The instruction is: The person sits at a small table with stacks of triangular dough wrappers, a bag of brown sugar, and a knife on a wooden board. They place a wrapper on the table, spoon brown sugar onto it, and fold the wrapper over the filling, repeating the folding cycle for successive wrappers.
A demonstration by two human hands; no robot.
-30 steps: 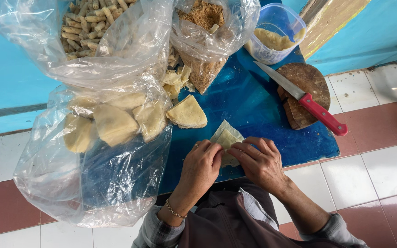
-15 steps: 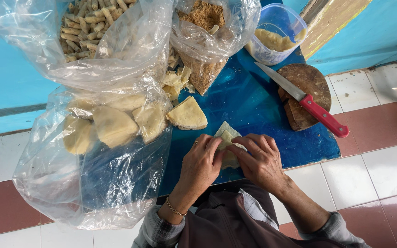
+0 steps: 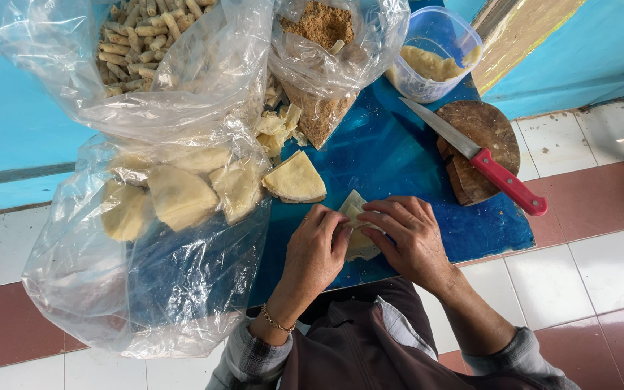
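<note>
My left hand [image 3: 317, 254] and my right hand [image 3: 409, 240] both press on a pale thin pastry wrapper [image 3: 356, 221] that lies on the blue board [image 3: 399, 166] near its front edge. The fingers of both hands fold the wrapper between them, and most of it is hidden under them. A stack of wedge-shaped wrappers [image 3: 295, 178] lies just beyond my left hand.
A large clear bag [image 3: 167, 238] with more pale wrappers spreads at the left. Behind it sits a bag of finished rolls [image 3: 146, 36] and a bag of brown crumbs [image 3: 323, 43]. A plastic tub of paste [image 3: 431, 61] stands at the back. A red-handled knife [image 3: 485, 162] rests on a round wooden block [image 3: 482, 137].
Both hands have closed further over the wrapper, covering more of it. The fingers have shifted slightly as they fold. Nothing else has moved.
</note>
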